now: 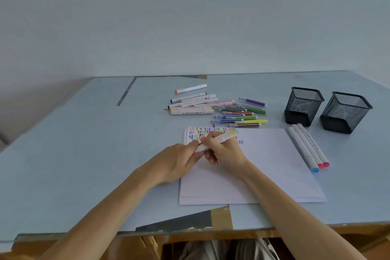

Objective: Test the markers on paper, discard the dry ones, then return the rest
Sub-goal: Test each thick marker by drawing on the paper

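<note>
A white marker with a yellow end [219,139] is held over the white paper [263,164], above rows of coloured squiggles [202,132]. My right hand [223,150] grips the middle of its barrel. My left hand [179,160] pinches its near end. A pile of white markers [192,104] and thin coloured markers [242,114] lies beyond the paper. Three white markers [308,148] with blue, orange and pink caps lie on the paper's right edge.
Two black mesh pen holders [302,105] [345,112] stand at the right of the blue-grey table [84,143]. One orange-capped marker [191,88] lies apart at the back. The table's front edge runs just below my forearms.
</note>
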